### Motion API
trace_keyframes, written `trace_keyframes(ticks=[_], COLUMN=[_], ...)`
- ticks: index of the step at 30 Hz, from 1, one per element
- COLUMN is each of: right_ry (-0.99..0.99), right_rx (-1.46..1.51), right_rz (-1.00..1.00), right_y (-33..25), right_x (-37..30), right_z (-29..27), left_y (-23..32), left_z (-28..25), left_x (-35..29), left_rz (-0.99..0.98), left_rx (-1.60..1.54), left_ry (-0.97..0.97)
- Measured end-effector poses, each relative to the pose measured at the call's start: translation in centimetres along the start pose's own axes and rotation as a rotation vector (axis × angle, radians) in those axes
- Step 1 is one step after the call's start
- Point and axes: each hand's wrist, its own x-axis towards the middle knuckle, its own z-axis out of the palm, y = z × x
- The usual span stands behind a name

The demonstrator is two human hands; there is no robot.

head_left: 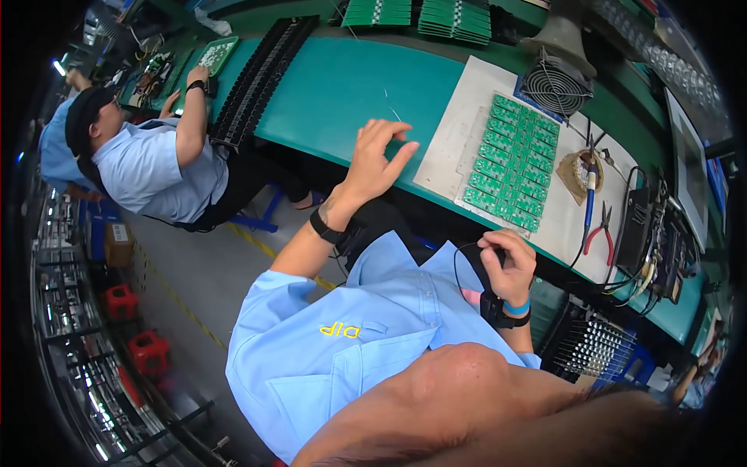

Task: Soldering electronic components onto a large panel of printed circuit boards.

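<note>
My left hand (375, 162) hovers over the front edge of the green bench mat (350, 93). Its thumb stands apart from the bent fingers, with nothing visible between them. A thin, pale wire (392, 104) shows just beyond its fingertips; I cannot tell whether they touch. Near my chest, my right hand (510, 266) pinches a thin black cord (457, 272) that loops down in front of my shirt. Beyond that hand, a panel of small green circuit boards (513, 162) lies on a white sheet (451, 128).
Right of the boards are a blue-handled tool (590, 194), red-handled pliers (601, 233) and a round fan (556, 86). A black slotted rack (264, 78) crosses the bench at left. Beside it sits a co-worker (156, 163). Red stools (148, 352) stand on the floor.
</note>
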Motion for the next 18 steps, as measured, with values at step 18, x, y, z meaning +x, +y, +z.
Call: trace_keyframes(ticks=[18], right_ry=[0.381], right_rx=[-0.105], right_rz=[0.058], right_y=[3.4], right_x=[-2.5], right_z=[-3.2], left_y=[-3.4], left_z=[-1.9], left_x=[0.1], left_rz=[-0.074], left_rx=[0.194], left_ry=[0.138])
